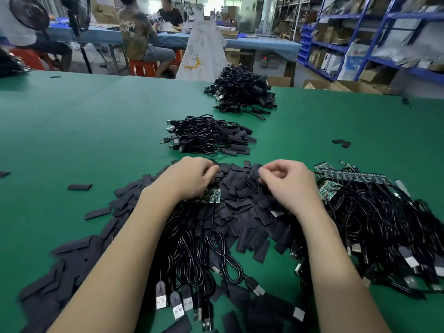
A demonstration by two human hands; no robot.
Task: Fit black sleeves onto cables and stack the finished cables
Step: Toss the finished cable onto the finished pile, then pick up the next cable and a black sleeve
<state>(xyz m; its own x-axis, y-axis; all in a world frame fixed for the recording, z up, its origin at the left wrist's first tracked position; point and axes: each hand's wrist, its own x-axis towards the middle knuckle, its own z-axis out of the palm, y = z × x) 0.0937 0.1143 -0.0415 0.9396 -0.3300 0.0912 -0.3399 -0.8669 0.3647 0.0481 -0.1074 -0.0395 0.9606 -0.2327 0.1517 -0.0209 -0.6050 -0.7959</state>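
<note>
A wide heap of flat black sleeves point(240, 188) lies on the green table in front of me. My left hand point(189, 176) rests on the heap with its fingers curled, and green circuit boards point(209, 197) with black cables point(199, 239) attached show under its wrist. My right hand point(288, 181) sits beside it, thumb and fingers pinching a black sleeve point(256, 171) at the top of the heap. A pile of unsleeved cables with green boards point(374, 212) lies to the right. Two stacks of sleeved cables, one near point(209, 135) and one far point(242, 90), stand further back.
Loose sleeves point(80, 187) are scattered on the green table point(72, 131), with two more at the right point(341, 142). USB plugs point(175, 301) lie near the front edge. Beyond the table people sit at a blue bench point(252, 42), and blue shelves point(374, 37) stand at the right.
</note>
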